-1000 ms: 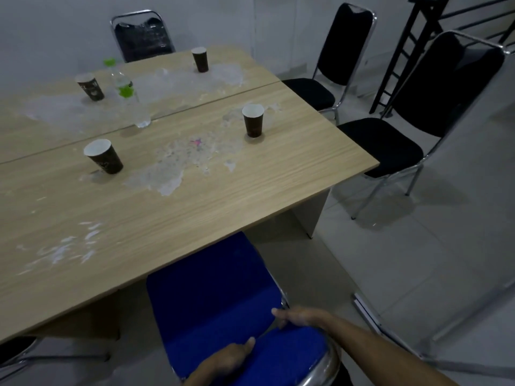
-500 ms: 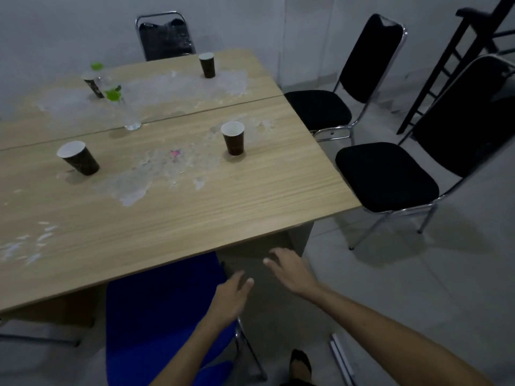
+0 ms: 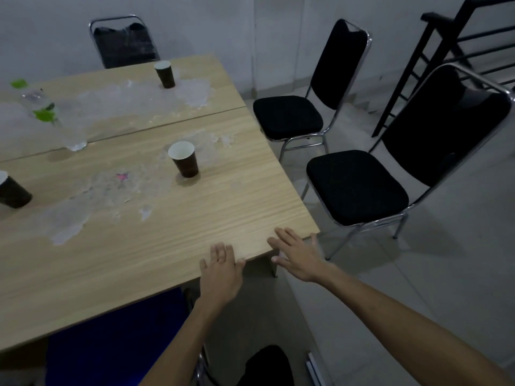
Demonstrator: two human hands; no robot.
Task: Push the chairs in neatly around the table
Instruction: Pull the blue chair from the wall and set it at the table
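Note:
A blue chair (image 3: 117, 344) sits tucked partly under the near edge of the wooden table (image 3: 195, 224). My left hand (image 3: 221, 270) and my right hand (image 3: 296, 253) hover open, fingers spread, over the table's near right corner, holding nothing. Two black chairs stand off the table's right side, apart from it: the nearer black chair (image 3: 359, 185) is angled and the farther black chair (image 3: 289, 115) is by the wall. Another black chair (image 3: 122, 45) stands at the table's far end.
Paper cups (image 3: 185, 160) (image 3: 165, 74) (image 3: 11, 190) and a clear plastic bottle (image 3: 53, 121) stand on the stained tabletop. A black stair railing (image 3: 446, 51) rises at the far right. Grey tiled floor (image 3: 418, 274) lies open to the right of the table.
Both hands have let go of the blue chair's back and moved up and forward to the table's corner. The view has shifted right, toward the black chairs.

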